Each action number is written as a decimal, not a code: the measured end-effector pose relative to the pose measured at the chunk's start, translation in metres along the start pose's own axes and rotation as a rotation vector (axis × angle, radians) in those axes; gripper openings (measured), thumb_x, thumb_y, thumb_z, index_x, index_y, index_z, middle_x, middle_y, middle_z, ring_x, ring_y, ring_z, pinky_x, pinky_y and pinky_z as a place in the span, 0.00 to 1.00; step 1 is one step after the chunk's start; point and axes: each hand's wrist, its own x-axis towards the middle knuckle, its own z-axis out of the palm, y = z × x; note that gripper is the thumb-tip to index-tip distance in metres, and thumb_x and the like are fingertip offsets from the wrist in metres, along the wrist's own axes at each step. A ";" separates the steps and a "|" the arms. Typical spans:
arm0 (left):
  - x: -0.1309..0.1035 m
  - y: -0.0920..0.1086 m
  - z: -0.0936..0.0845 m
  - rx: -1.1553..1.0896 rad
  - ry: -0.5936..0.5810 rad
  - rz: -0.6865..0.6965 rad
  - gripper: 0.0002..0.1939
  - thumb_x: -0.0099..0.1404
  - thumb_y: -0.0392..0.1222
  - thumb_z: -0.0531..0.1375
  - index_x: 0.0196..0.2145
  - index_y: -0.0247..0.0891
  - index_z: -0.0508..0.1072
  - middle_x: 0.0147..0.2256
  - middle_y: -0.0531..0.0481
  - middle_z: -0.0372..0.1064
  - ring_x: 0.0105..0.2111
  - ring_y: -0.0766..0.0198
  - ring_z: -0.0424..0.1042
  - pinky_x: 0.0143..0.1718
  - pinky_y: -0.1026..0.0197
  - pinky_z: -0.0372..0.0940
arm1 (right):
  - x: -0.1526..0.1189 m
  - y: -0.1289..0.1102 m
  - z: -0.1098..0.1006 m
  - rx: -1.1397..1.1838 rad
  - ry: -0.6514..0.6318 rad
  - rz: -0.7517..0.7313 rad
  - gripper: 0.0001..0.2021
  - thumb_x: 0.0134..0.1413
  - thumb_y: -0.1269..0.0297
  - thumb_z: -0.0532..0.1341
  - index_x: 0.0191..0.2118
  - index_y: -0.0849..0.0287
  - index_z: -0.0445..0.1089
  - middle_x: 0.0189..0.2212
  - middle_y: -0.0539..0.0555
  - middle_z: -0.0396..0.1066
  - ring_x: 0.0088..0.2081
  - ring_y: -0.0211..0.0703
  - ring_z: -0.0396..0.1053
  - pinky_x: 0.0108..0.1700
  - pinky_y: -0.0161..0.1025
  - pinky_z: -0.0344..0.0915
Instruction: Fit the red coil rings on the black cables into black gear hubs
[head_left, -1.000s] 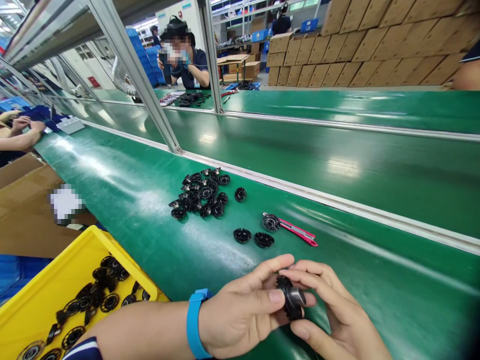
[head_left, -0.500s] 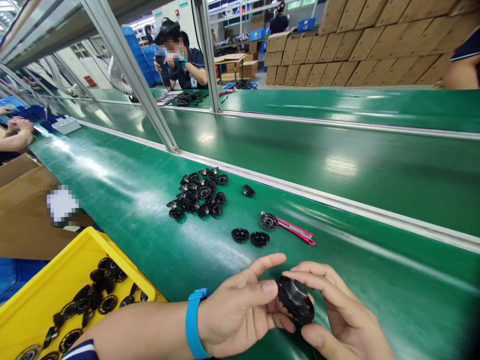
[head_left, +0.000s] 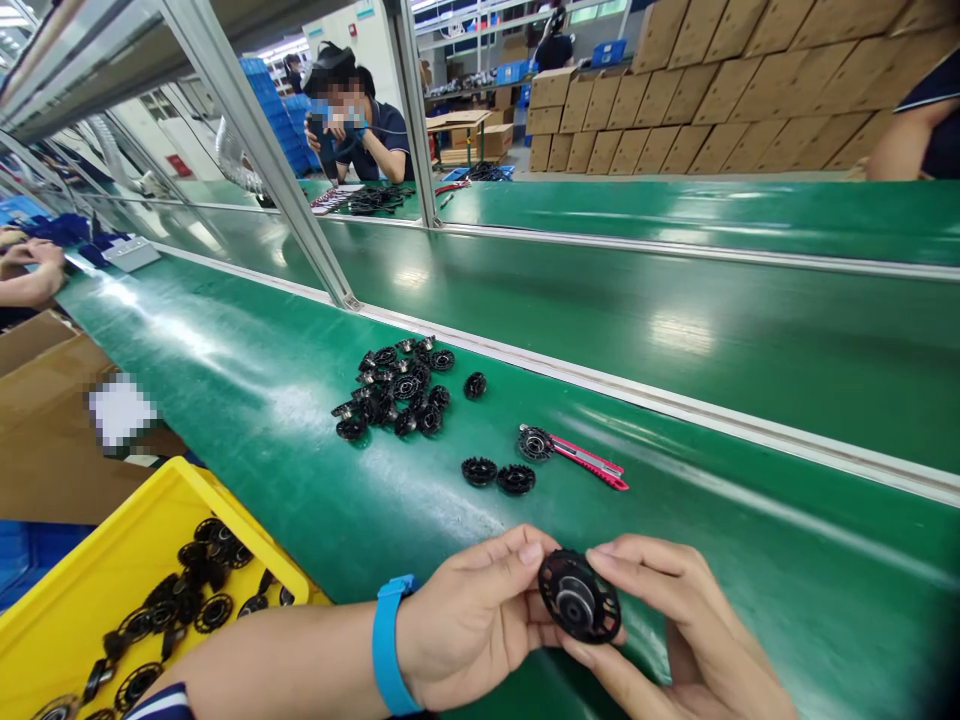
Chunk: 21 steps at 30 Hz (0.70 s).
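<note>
Between my two hands is a round black slotted wheel with a raised hub, its hub side tilted toward me. My left hand, with a blue band at the wrist, pinches its left edge between thumb and fingers. The fingertips of my right hand grip its right edge from above and below. Beyond my hands, two similar black wheels lie side by side on the green bench. Another wheel rests against the end of a red utility knife. Farther left is a heap of such wheels.
A yellow bin holding more black wheels stands at the lower left, beside a cardboard box. A metal post and a white rail border the bench's far side. A co-worker sits across.
The wheel in my hands has turned so its hub faces me more. My left fingers have closed in on its edge. One loose wheel by the heap has rolled slightly left.
</note>
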 end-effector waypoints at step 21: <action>0.013 0.019 -0.020 0.789 0.053 0.485 0.10 0.62 0.47 0.68 0.35 0.38 0.79 0.40 0.43 0.73 0.45 0.56 0.72 0.51 0.56 0.61 | 0.014 0.029 -0.004 -0.290 -0.340 -0.050 0.17 0.61 0.51 0.62 0.52 0.52 0.66 0.33 0.51 0.72 0.32 0.41 0.72 0.34 0.38 0.69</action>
